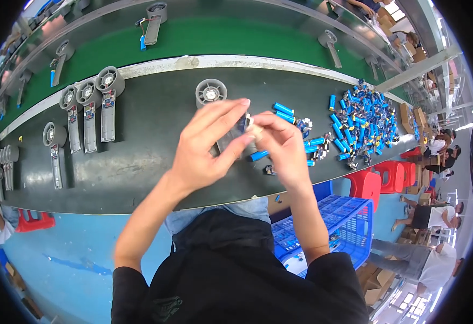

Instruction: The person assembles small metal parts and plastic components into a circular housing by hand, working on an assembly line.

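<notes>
My left hand (201,146) and my right hand (285,148) meet over the workbench, fingertips close together. Between them is a small dark blue circuit board (243,122) with a pale part at its edge. The right thumb and fingers pinch it, and the left thumb and fingers close around its other side. Just beyond my hands lies a grey handheld fan housing (211,93) with a round, spoked head. Its handle is mostly hidden under my hands. Beside my right hand lie several blue battery cells (284,109) with small boards attached.
A large heap of blue cells with boards (363,124) covers the bench's right side. Several grey fan housings (89,119) lie at left. Beyond the bench, a green conveyor (236,38) carries more housings. A blue plastic crate (350,210) and red stools (392,176) stand at right.
</notes>
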### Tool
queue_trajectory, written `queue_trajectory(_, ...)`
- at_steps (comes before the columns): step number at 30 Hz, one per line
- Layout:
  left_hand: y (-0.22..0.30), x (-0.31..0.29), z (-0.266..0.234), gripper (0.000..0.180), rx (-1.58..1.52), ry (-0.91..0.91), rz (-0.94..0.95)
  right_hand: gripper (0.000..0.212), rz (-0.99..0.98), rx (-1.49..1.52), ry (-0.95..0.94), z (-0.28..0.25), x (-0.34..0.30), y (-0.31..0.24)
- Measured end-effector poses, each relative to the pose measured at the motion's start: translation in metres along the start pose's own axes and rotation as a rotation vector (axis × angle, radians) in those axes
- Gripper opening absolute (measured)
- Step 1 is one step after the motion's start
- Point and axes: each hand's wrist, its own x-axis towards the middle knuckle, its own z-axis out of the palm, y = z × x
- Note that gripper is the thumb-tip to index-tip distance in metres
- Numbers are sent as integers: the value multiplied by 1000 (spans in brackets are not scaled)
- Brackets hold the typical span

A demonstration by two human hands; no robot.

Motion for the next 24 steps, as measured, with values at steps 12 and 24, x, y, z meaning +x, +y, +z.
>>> queue_trajectory(12, -2, -36, -25, 24, -584, 259, -610, 17, -225, -726, -172, 0, 18, 13)
queue_trajectory(24, -17, -34, -15, 11, 96, -14, -461, 13, -378, -786, -74, 19, 29, 38)
